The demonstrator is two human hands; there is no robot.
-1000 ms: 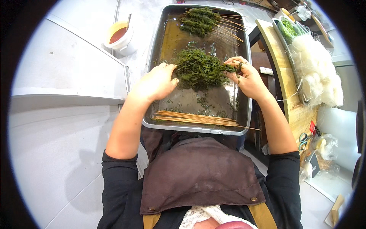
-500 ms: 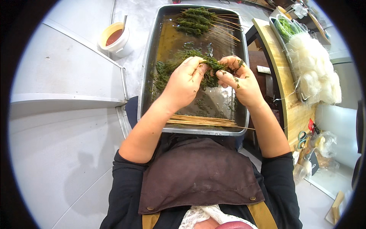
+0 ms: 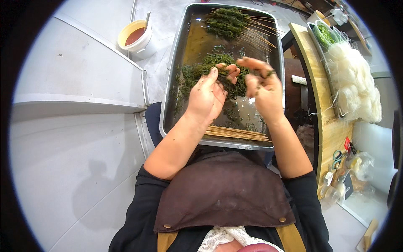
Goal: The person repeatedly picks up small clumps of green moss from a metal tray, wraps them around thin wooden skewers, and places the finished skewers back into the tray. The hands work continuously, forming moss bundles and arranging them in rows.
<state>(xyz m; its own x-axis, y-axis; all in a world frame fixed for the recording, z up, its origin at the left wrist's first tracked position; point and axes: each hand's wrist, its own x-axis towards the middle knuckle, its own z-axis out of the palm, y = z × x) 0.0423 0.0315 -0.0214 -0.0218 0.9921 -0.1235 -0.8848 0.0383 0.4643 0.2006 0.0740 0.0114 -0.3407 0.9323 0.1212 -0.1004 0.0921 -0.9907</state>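
Observation:
Over the metal tray (image 3: pixel 166 90), my left hand (image 3: pixel 205 94) has its palm turned inward and fingers curled round a small clump of dark green, seaweed-like strands (image 3: pixel 222 77). My right hand (image 3: pixel 266 90) is just to the right of it, somewhat blurred, with fingers apart and green bits stuck to the skin. A loose heap of the same wet greens (image 3: pixel 191 74) lies in the tray under and beside my hands. Bare bamboo skewers (image 3: pixel 237 133) rest along the tray's near side. At its far end, skewers loaded with greens (image 3: pixel 226 23) lie side by side, their bare ends pointing right.
A white bucket (image 3: pixel 140 44) of reddish liquid with a handle sticking out stands left of the tray. On the right, a wooden table (image 3: pixel 310 63) carries a container of white noodle-like strands (image 3: pixel 350 80), leafy greens (image 3: pixel 325 35), scissors (image 3: pixel 337 159) and plastic bags.
My hands have come apart from the clump they both held. My left hand has rolled palm inward and keeps strands; my right hand has let go. The whole view has shifted slightly.

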